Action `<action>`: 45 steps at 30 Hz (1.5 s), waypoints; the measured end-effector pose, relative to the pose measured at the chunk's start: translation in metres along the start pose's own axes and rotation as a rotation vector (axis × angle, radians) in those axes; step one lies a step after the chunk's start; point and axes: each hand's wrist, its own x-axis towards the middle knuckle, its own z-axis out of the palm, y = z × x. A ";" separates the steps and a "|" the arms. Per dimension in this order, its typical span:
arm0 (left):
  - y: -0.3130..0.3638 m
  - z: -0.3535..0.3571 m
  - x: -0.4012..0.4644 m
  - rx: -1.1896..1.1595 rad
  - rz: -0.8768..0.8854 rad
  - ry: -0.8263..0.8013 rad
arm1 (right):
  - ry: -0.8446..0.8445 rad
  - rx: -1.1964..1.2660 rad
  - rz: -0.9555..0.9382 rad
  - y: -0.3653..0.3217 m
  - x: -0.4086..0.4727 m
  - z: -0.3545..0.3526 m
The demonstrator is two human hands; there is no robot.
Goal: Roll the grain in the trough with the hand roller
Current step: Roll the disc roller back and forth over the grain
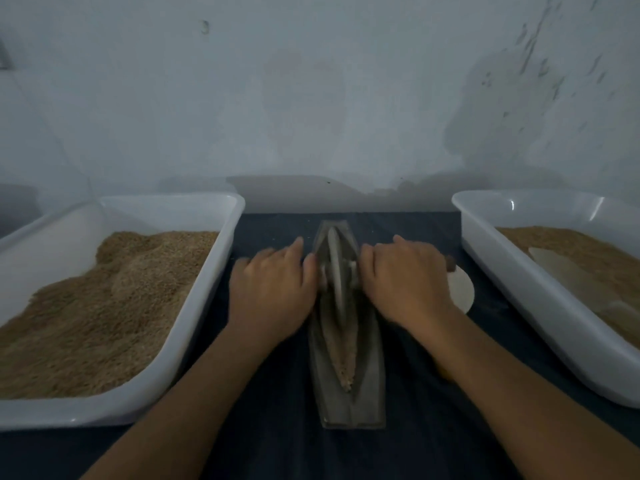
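A narrow grey boat-shaped trough (370,393) lies lengthwise on the dark cloth in front of me. Tan grain (346,362) fills its groove toward the near end. The hand roller's grey disc wheel (335,268) stands upright in the groove, in the far half of the trough. My left hand (273,289) grips the roller's left handle, and my right hand (405,282) grips the right handle. Both handles are mostly hidden under my fingers; a brown handle tip (450,262) shows past my right hand. Both hands are blurred.
A white tray (180,344) heaped with tan grain sits at the left. Another white tray (540,306) at the right holds grain and a pale scoop (568,271). A pale round disc (460,289) lies beside my right hand. A wall (311,98) stands close behind.
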 end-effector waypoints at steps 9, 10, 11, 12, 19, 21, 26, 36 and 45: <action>0.013 -0.006 0.027 0.028 -0.063 -0.039 | -0.033 -0.031 -0.003 0.004 0.012 0.011; 0.012 -0.011 0.005 -0.031 -0.083 -0.025 | 0.029 -0.009 -0.002 0.004 -0.008 0.007; 0.009 -0.014 -0.015 -0.071 -0.074 0.000 | 0.107 0.035 -0.001 0.004 -0.027 0.001; 0.006 -0.018 -0.034 -0.105 -0.052 0.023 | 0.187 0.078 -0.017 0.005 -0.045 -0.004; -0.001 -0.028 -0.060 -0.145 0.000 0.050 | 0.189 0.100 -0.086 0.002 -0.055 -0.008; 0.006 -0.014 -0.021 -0.075 -0.039 -0.017 | 0.065 0.095 -0.014 0.000 -0.020 -0.005; 0.003 0.012 0.072 -0.043 -0.153 -0.259 | -0.155 0.039 0.136 0.008 0.057 0.011; -0.007 -0.028 -0.074 -0.149 0.112 0.080 | 0.226 0.115 -0.018 0.005 -0.083 -0.008; 0.002 0.012 0.036 -0.152 -0.089 -0.135 | -0.103 0.193 0.194 0.000 0.036 0.010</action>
